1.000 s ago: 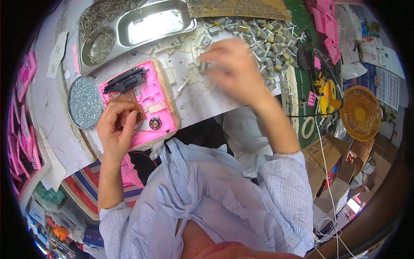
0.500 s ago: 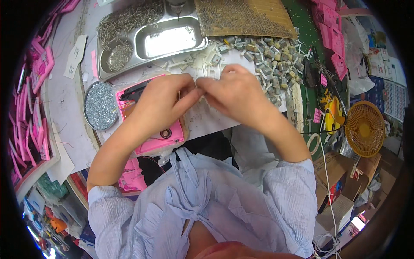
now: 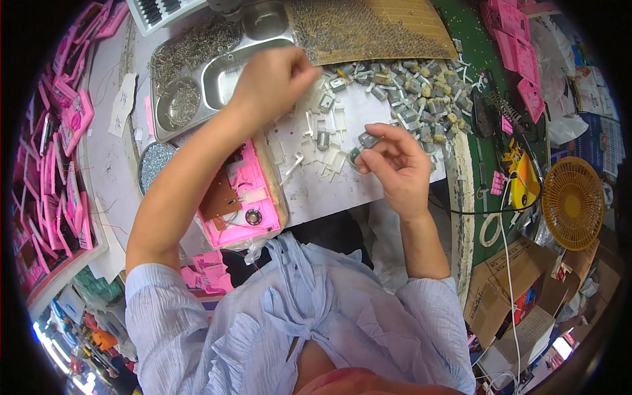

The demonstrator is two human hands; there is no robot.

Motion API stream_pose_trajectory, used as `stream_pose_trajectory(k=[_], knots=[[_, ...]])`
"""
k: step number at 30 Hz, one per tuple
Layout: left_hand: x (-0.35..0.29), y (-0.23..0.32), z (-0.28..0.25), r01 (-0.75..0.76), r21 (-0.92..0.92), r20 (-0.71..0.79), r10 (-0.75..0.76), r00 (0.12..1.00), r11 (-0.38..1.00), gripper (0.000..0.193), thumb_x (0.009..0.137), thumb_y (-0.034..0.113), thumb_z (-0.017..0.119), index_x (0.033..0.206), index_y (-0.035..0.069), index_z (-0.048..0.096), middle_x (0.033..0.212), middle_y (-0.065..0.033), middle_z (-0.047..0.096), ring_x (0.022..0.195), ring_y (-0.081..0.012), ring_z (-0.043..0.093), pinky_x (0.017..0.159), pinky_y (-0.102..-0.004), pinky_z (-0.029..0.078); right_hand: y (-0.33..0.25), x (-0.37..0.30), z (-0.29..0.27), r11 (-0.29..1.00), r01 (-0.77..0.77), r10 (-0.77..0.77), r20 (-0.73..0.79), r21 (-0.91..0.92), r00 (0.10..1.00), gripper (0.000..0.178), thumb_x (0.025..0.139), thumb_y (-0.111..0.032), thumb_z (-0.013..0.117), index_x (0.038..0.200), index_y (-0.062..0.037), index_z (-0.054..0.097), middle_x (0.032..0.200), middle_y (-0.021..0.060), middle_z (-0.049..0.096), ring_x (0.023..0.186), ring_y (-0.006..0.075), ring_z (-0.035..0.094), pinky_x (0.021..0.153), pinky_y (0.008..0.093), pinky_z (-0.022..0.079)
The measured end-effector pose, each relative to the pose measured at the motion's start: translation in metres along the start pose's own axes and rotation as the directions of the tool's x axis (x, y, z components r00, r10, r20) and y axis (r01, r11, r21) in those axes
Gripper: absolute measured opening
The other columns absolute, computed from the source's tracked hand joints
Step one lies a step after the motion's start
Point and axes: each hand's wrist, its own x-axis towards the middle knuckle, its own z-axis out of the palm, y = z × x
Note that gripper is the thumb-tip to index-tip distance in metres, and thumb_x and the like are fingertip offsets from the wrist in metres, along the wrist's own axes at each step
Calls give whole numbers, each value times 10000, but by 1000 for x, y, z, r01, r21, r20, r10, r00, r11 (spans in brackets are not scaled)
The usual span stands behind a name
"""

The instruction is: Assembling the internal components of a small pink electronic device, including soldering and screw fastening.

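Observation:
My right hand (image 3: 403, 172) is closed around a small metal motor (image 3: 368, 139), pinched at the fingertips over the white work surface; a dark green part shows just below it by the thumb. My left hand (image 3: 270, 82) reaches over the right side of the steel tray (image 3: 217, 82), fingers curled together; anything in them is hidden. Between the hands lie several white plastic brackets (image 3: 339, 118) and a loose motor (image 3: 323, 139). Under my left forearm sits an open pink plastic casing (image 3: 260, 214) with a brown board, wires and a round black part.
Many small motors (image 3: 428, 99) are heaped at the far right, below a brown board (image 3: 375, 29) covered in tiny metal parts. A round dish of silver bits (image 3: 155, 164) stands at left. Pink casings (image 3: 79, 178) are stacked along the left edge. A yellow basket (image 3: 573, 204) is at right.
My hands, close together before, have parted. The left has moved farther away over the tray; the right has shifted right and nearer, with the motor now visible in it. The view has shifted slightly.

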Motion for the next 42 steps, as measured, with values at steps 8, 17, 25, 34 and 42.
stream_pose_trajectory(k=[8,17,25,34,42], knots=[[36,3,9,26,403,-125,27,992,915,236,856,247,712,906,20,754,854,-192,735,815,-383,712,767,-472,564,1,-7,-17,992,39,-39,-1,-120,999,343,908,43,715,1246,27,660,886,51,706,794,102,666,732,241,515],[38,11,5,52,401,-130,0,992,915,165,776,118,697,792,-41,738,793,-297,675,792,-446,700,753,-485,566,-5,-13,-52,838,6,37,68,-546,997,331,870,13,721,1191,-64,704,790,49,686,713,125,661,666,266,515],[47,7,4,88,436,-55,-71,996,896,173,755,104,725,797,-64,736,833,-305,689,824,-434,712,772,-481,570,-6,-4,-47,690,67,105,191,-721,976,316,882,-60,696,1191,-123,694,772,106,674,655,268,667,625,367,518],[36,0,13,-18,430,-199,114,973,903,155,794,90,667,778,-62,692,821,-293,685,808,-440,700,754,-495,560,-1,9,-34,476,256,20,302,-841,953,259,856,-69,645,1111,-93,684,826,162,700,780,371,686,700,465,535],[4,17,-3,-172,118,-272,199,942,978,78,801,63,676,799,-12,656,737,-209,680,663,-337,689,619,-401,542,2,17,-20,330,355,13,381,-874,925,264,831,-56,636,1091,-63,677,743,170,665,689,394,644,663,476,527]])
